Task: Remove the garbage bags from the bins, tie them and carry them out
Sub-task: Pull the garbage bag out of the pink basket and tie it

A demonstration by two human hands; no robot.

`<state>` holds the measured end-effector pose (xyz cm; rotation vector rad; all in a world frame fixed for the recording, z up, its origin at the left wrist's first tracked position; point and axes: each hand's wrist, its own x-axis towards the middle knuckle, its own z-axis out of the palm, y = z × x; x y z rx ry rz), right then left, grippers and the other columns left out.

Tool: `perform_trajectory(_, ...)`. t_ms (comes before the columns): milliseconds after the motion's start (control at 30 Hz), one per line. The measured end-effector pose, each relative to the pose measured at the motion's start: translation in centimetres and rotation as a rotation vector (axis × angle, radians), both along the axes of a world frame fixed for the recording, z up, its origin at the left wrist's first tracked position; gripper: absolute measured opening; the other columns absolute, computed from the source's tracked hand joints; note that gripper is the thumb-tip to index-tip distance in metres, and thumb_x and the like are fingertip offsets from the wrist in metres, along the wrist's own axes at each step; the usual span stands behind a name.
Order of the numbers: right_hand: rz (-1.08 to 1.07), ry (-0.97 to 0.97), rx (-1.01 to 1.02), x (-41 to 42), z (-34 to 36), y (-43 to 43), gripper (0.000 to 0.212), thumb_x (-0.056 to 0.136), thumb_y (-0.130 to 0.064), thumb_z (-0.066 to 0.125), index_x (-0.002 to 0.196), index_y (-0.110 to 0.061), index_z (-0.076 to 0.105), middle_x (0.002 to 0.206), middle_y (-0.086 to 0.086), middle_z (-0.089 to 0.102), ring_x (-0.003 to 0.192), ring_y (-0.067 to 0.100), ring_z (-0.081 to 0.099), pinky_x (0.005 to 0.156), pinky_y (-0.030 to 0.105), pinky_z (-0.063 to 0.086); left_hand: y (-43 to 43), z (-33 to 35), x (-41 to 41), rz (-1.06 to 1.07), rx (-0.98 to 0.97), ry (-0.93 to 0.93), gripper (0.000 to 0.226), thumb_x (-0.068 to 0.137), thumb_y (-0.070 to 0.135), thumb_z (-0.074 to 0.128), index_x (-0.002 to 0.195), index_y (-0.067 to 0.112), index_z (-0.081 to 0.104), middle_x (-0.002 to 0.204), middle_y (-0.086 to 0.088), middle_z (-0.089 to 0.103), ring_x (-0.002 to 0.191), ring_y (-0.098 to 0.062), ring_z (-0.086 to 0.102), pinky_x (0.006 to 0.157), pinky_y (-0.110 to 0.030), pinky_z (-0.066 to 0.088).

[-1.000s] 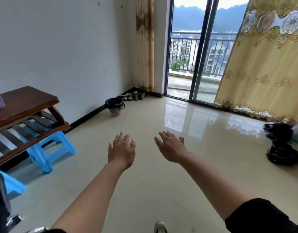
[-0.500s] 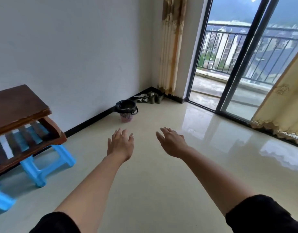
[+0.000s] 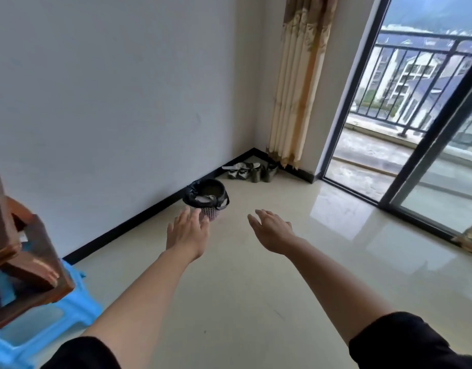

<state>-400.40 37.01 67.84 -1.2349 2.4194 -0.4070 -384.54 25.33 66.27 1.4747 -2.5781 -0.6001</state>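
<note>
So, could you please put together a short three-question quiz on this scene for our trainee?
1. True or false: the left hand is gripping the black garbage bag.
2. Where does the bin stand? A on a chair; B on the floor near the wall; C out on the balcony.
3. Fill in: in the corner beyond the bin lie several ___.

Key:
1. False. The left hand and the right hand are both held out with fingers straight, holding nothing, and the bag lines the bin.
2. B.
3. shoes.
</note>
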Motion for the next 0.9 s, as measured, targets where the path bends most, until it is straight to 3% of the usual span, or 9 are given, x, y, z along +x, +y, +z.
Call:
perform_trajectory(233,0.042,-0.019,0.007,-9.7,0.4,-14.7,0.052,0.102,-0.044,0.024,0.139,-0.012,0.041,0.150,0.007,0.039,0.138,0.025,0.033,0.109,0.047,0.023,-13.5,-0.2,-9.5,0.047,-0.001,0.000,0.051,0.101,0.038,0.022,0.148,0.019,0.028,0.159,-0.007,0.017,0.146,-0.020,0.011,0.117,-0.044,0.009)
perform_trajectory(600,0.264,0.032,0.120,-27.2,-4.2,-40.6,0.051,0.102,-0.045,0.025,0.138,-0.014,0.043,0.145,0.007,0.045,0.133,0.026,0.039,0.105,0.047,0.027,-35.4,-7.0,-25.8,0.271,0.130,0.080,0.050,0.102,0.036,0.023,0.147,0.015,0.029,0.158,-0.008,0.020,0.146,-0.022,0.013,0.118,-0.048,0.009)
perform_trajectory(900,0.382,-0.002,0.229,-35.0,-9.6,-57.0,0.050,0.102,-0.043,0.024,0.141,-0.014,0.038,0.148,0.006,0.042,0.136,0.025,0.035,0.109,0.046,0.024,-49.3,-13.7,-31.8,0.402,0.154,0.159,0.045,0.101,0.029,0.027,0.141,0.012,0.041,0.151,-0.011,0.034,0.142,-0.026,0.025,0.118,-0.043,0.016)
